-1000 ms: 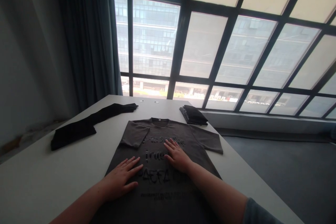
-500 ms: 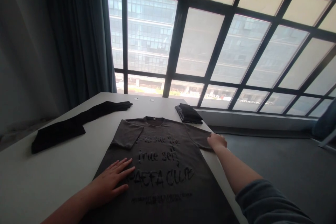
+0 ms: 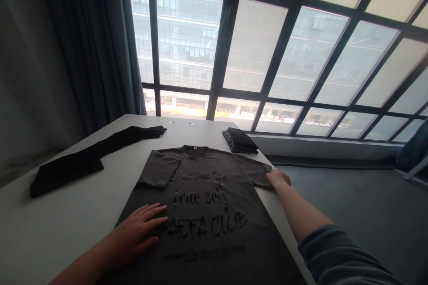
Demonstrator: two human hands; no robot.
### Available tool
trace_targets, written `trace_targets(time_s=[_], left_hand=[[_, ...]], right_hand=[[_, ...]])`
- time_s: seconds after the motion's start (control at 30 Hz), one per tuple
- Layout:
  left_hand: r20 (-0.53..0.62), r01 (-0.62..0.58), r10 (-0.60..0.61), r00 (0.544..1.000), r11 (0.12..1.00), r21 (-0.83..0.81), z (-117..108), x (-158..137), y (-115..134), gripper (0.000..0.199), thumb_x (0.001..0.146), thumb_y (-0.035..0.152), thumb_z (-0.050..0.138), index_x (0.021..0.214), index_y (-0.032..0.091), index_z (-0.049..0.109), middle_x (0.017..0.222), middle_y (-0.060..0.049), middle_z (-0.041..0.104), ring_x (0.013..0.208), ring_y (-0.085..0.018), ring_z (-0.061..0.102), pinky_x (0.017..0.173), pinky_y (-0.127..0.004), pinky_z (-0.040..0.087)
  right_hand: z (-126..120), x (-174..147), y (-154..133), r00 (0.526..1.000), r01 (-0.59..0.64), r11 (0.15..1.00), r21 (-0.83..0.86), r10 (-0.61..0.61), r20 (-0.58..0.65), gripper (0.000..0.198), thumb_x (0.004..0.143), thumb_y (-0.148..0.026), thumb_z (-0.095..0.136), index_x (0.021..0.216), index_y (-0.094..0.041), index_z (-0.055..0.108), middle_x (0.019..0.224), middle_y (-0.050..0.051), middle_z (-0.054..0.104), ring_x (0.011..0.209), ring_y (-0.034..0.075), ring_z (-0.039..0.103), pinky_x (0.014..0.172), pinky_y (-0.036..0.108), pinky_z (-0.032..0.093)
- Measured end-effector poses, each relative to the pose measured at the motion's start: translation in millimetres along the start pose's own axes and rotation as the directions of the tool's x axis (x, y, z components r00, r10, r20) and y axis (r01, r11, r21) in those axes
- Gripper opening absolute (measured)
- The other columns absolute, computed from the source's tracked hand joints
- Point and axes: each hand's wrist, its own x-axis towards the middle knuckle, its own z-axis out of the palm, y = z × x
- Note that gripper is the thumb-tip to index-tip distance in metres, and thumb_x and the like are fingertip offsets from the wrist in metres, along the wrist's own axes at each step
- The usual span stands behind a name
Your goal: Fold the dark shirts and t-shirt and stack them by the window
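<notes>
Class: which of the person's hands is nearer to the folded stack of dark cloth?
Right. The right hand, at the sleeve, is nearer the camera and to the right of the folded stack; the left hand, on the shirt, lies farther off, to its left.

The white counter (image 3: 53, 220) bears a spread grey T-shirt (image 3: 200, 211), a black garment (image 3: 88, 153), perhaps trousers, at left, a folded clothes stack (image 3: 241, 140) at right and two small white discs (image 3: 191, 124) beyond.

The T-shirt (image 3: 200, 210) is dark grey with black lettering (image 3: 209, 225), the table (image 3: 67, 218) white, the folded stack (image 3: 242, 140) black and striped.
</notes>
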Motion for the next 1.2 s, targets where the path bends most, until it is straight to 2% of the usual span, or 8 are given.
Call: trace_targets(time_s=[0.2, 0.4, 0.6, 0.7, 0.87, 0.97, 1.07, 1.2], left_hand=[[-0.016, -0.004, 0.003, 1.000, 1.000, -0.020, 1, -1, 1, 0.058, 0.098, 0.036, 0.062, 0.153, 0.044, 0.050, 0.167, 0.001, 0.039, 0.153, -0.035, 0.037, 0.126, -0.059, 0.030], [0.007, 0.005, -0.005, 1.000, 1.000, -0.023, 2, -1, 0, 0.058, 0.098, 0.036, 0.061, 0.154, 0.045, 0.048, 0.168, 0.002, 0.037, 0.154, -0.035, 0.034, 0.126, -0.060, 0.029], [0.022, 0.019, -0.018, 1.000, 0.999, -0.029, 2, -1, 0, 0.058, 0.098, 0.037, 0.062, 0.154, 0.045, 0.048, 0.168, 0.002, 0.037, 0.154, -0.035, 0.035, 0.126, -0.061, 0.029], [0.013, 0.014, -0.014, 1.000, 0.999, -0.040, -1, -1, 2, 0.058, 0.097, 0.037, 0.063, 0.153, 0.044, 0.050, 0.168, 0.001, 0.038, 0.154, -0.035, 0.036, 0.126, -0.060, 0.029], [0.019, 0.026, -0.025, 1.000, 0.998, -0.063, -6, -1, 8, 0.057, 0.098, 0.038, 0.063, 0.153, 0.046, 0.050, 0.167, 0.003, 0.039, 0.153, -0.036, 0.037, 0.125, -0.062, 0.029], [0.025, 0.034, -0.033, 0.999, 0.998, -0.061, -8, 0, 9, 0.057, 0.098, 0.038, 0.063, 0.153, 0.045, 0.050, 0.167, 0.002, 0.039, 0.153, -0.037, 0.036, 0.125, -0.062, 0.029], [0.035, 0.038, -0.036, 0.999, 0.997, -0.062, -8, 0, 10, 0.057, 0.098, 0.039, 0.063, 0.153, 0.045, 0.050, 0.167, 0.002, 0.038, 0.153, -0.036, 0.036, 0.125, -0.062, 0.028], [0.062, 0.055, -0.051, 0.997, 0.997, -0.061, -12, 1, 13, 0.059, 0.098, 0.036, 0.063, 0.154, 0.045, 0.048, 0.168, 0.003, 0.036, 0.155, -0.036, 0.033, 0.126, -0.063, 0.027]], right_hand=[[-18, -5, -25, 0.999, 0.033, 0.998, 0.053, -0.034, 0.009, 0.046, 0.091, -0.026, 0.053, 0.134, -0.012, 0.060, 0.112, 0.019, 0.073, 0.098, 0.030, 0.072, 0.078, 0.034, 0.052], [-40, -25, -72, 0.959, 0.282, 0.958, 0.042, -0.282, -0.015, 0.040, 0.091, -0.019, 0.049, 0.126, -0.021, 0.068, 0.117, 0.013, 0.074, 0.107, 0.028, 0.069, 0.085, 0.032, 0.048], [-43, -68, -124, 0.836, 0.548, 0.836, -0.009, -0.548, 0.010, 0.042, 0.098, -0.021, 0.043, 0.132, -0.020, 0.068, 0.126, 0.013, 0.072, 0.115, 0.027, 0.066, 0.095, 0.032, 0.046], [-32, -102, -140, 0.756, 0.654, 0.755, -0.040, -0.650, 0.078, 0.044, 0.098, -0.021, 0.044, 0.137, -0.020, 0.065, 0.136, 0.014, 0.067, 0.116, 0.028, 0.066, 0.097, 0.034, 0.046], [-5, -147, -147, 0.632, 0.768, 0.637, -0.059, -0.741, 0.229, 0.047, 0.098, -0.031, 0.050, 0.143, -0.021, 0.061, 0.137, 0.016, 0.064, 0.114, 0.032, 0.066, 0.100, 0.040, 0.046], [6, -156, -145, 0.587, 0.801, 0.596, -0.055, -0.764, 0.270, 0.055, 0.100, -0.040, 0.049, 0.153, -0.024, 0.053, 0.149, 0.016, 0.056, 0.133, 0.035, 0.054, 0.111, 0.044, 0.040], [14, -152, -141, 0.578, 0.805, 0.590, -0.054, -0.762, 0.292, 0.062, 0.103, -0.048, 0.044, 0.160, -0.023, 0.043, 0.163, 0.016, 0.041, 0.149, 0.037, 0.038, 0.120, 0.050, 0.028], [22, -143, -133, 0.567, 0.787, 0.617, 0.022, -0.735, 0.371, 0.068, 0.106, -0.057, 0.035, 0.166, -0.026, 0.030, 0.174, 0.011, 0.017, 0.160, 0.033, 0.016, 0.127, 0.050, 0.015]])
